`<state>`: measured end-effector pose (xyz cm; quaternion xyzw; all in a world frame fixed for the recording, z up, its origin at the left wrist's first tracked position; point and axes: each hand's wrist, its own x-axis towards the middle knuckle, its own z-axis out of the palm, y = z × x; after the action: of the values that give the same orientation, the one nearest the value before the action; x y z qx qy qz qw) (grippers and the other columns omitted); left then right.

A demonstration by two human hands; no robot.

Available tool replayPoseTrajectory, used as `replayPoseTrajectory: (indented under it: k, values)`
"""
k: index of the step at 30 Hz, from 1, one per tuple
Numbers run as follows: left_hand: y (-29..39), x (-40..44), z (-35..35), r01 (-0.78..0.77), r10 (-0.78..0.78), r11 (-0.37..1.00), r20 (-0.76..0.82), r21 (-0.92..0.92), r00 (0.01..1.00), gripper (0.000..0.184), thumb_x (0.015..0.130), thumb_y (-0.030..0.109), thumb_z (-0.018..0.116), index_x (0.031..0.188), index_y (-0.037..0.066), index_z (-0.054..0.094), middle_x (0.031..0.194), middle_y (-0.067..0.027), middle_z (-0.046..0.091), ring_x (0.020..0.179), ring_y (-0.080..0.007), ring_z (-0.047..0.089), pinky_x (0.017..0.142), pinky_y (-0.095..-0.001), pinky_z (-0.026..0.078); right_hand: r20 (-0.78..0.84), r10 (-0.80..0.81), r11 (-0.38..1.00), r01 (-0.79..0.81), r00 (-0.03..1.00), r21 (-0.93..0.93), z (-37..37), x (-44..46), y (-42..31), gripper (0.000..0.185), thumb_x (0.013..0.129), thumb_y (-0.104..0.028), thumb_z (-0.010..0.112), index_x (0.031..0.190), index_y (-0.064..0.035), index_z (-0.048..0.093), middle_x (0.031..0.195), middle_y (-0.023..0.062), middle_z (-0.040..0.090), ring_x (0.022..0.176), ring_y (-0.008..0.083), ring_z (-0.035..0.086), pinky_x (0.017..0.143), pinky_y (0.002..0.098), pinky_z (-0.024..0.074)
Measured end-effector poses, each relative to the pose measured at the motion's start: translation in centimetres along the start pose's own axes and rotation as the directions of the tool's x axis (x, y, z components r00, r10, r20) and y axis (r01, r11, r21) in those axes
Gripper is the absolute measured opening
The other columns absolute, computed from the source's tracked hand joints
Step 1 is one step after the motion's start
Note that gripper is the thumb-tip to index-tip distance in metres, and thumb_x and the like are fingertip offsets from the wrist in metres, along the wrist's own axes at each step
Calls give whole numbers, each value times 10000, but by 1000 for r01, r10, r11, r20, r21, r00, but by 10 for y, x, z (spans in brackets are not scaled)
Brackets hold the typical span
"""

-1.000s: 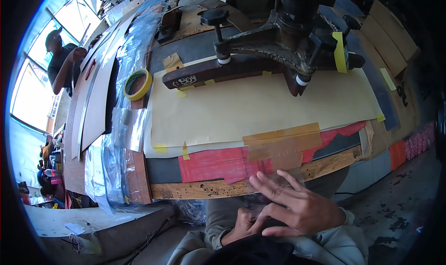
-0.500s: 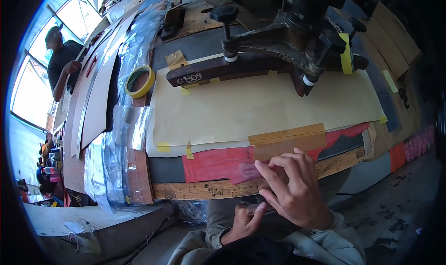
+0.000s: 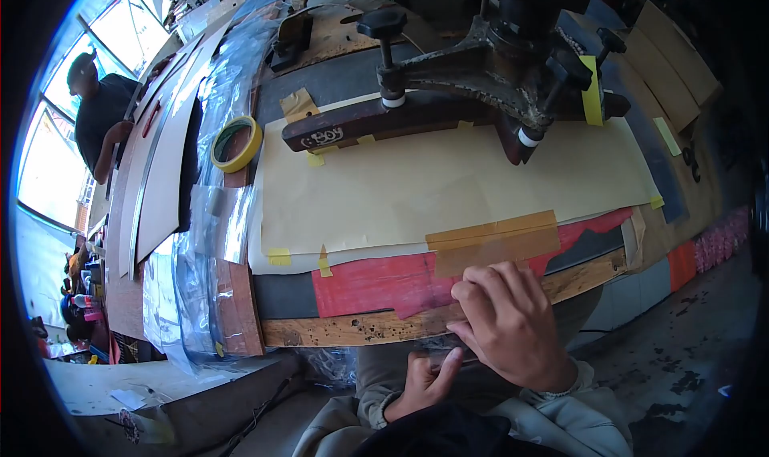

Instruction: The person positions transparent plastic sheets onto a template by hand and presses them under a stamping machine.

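My right hand point(image 3: 506, 321) hovers over the table's front wooden edge point(image 3: 360, 327), fingers bent and drawn in toward the thumb. Whatever it may pinch is hidden. Lower down, my left hand point(image 3: 424, 385) is closed with the thumb raised. A faint see-through sheen shows between the hands, too unclear to name. Behind my right hand, brown tape point(image 3: 493, 241) overlaps the front of a large cream sheet point(image 3: 352, 201). Red material point(image 3: 372, 285) sticks out beneath that sheet. Small yellow tape pieces point(image 3: 279, 256) lie along the sheet's edge.
A dark clamp frame point(image 3: 481, 76) with knobs presses a bar point(image 3: 344, 128) across the sheet. Left of it are a yellow tape roll point(image 3: 255, 146), clear plastic point(image 3: 188, 289) and long boards point(image 3: 164, 185). Another person point(image 3: 104, 108) stands at the far left. Scissors point(image 3: 690, 162) lie at right.
My right hand's fingers have curled inward and lifted away from the red material. My left hand has barely moved. The person at the far left has lowered a hand.
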<state>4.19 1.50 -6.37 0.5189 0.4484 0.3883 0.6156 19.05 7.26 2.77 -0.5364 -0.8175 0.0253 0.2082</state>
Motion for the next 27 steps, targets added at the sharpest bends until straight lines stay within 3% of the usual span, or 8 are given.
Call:
replayPoseTrajectory:
  k: [3,6,11,15,18,21,23,27]
  values:
    - [-1,-4,-6,93,-92,996,51,-8,994,307,925,109,517,660,-29,587,609,12,519,544,-49,408,473,-251,301,95,1,999,-5,995,37,-6,4,1,474,586,-196,793,951,-40,534,1026,93,515,892,261,519,770,388,435]
    - [7,1,7,-57,55,998,-108,-20,993,324,918,113,532,622,-19,528,496,-46,414,459,-110,333,436,-310,270,150,-8,998,0,989,57,-16,8,-2,447,627,-253,774,925,-26,529,1037,106,526,873,269,520,780,390,437]
    - [2,2,-5,-225,231,968,-39,112,972,160,840,90,562,767,-43,611,609,-88,574,543,-130,518,526,-282,411,224,36,991,-64,974,119,-22,-1,-5,600,751,-474,651,1096,6,549,970,110,599,811,257,523,746,357,427]
    - [-1,11,-30,-147,141,989,376,-13,916,259,748,98,568,956,-39,639,859,-168,658,716,-211,637,651,-293,491,159,49,974,-82,986,209,-19,-8,-3,689,797,-577,522,1159,10,539,1034,162,624,814,286,537,738,364,434]
    - [-6,22,-35,-386,370,920,484,-70,793,426,716,111,570,1117,-33,581,1080,-225,604,846,-299,631,728,-344,496,161,136,949,-175,978,262,-15,-12,4,586,823,-469,567,1190,-14,546,1015,120,632,793,279,541,743,357,433]
    - [-1,26,-37,-397,361,915,590,-74,722,461,711,92,552,1146,-59,558,1083,-195,592,990,-295,581,857,-353,449,79,222,946,-234,972,226,-4,-5,-3,482,818,-346,622,1174,-27,561,1001,74,618,857,275,539,765,368,433]
    - [-11,21,-48,-133,113,991,684,-24,721,441,720,79,549,1142,-51,561,1072,-192,597,995,-289,582,881,-338,440,79,198,958,-210,977,196,6,-1,-11,444,785,-232,667,1164,-24,564,1054,107,547,1024,289,508,853,396,430]
    - [-34,24,-63,-344,262,938,711,-30,652,497,749,-7,517,1245,-2,496,1178,-212,557,949,-342,599,825,-364,470,54,157,977,-163,986,140,18,-1,-24,413,804,-175,628,1182,-33,539,1225,217,437,1162,375,463,976,463,383]
